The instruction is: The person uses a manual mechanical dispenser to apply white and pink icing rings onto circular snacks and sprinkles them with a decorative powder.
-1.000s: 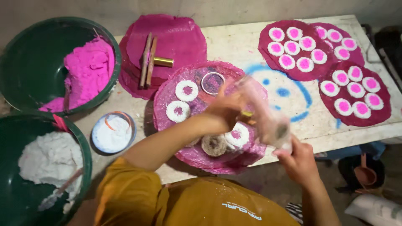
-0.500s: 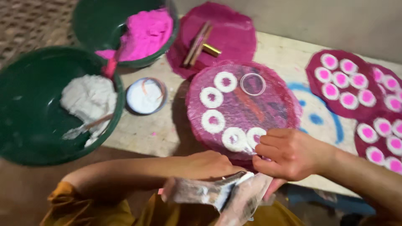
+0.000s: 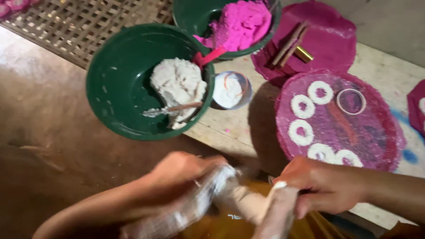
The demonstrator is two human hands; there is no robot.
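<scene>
Woven cane matting [image 3: 88,26] is seen at the upper left, beyond a brown floor. A green bowl [image 3: 115,88] is set next, and a lump of white dough [image 3: 177,84] with a thin stick [image 3: 172,108] laid across it is held in it. Behind it, a second green bowl [image 3: 195,17] is filled with bright pink dough [image 3: 241,22], and a red handle [image 3: 210,56] is leaned over its rim. A small round cup [image 3: 230,90] of white powder is placed just beside the two bowls on the pale table [image 3: 221,128].

Low in the view, the left hand [image 3: 183,170] is clenched around a crumpled clear plastic bag [image 3: 195,203] smeared with white dough; the bag is held in front of the body, below the table edge. The other end of the bag is gripped by the right hand [image 3: 325,186], fingers closed tight.

Further right, a round pink sheet [image 3: 376,132] is spread on the table, and white rings [image 3: 303,106] with pink centres are arranged on it, together with a clear ring cutter [image 3: 351,101]. Above it, another pink sheet [image 3: 332,40] is laid with wooden sticks [image 3: 290,42] and a brass tube [image 3: 304,54] on top.
</scene>
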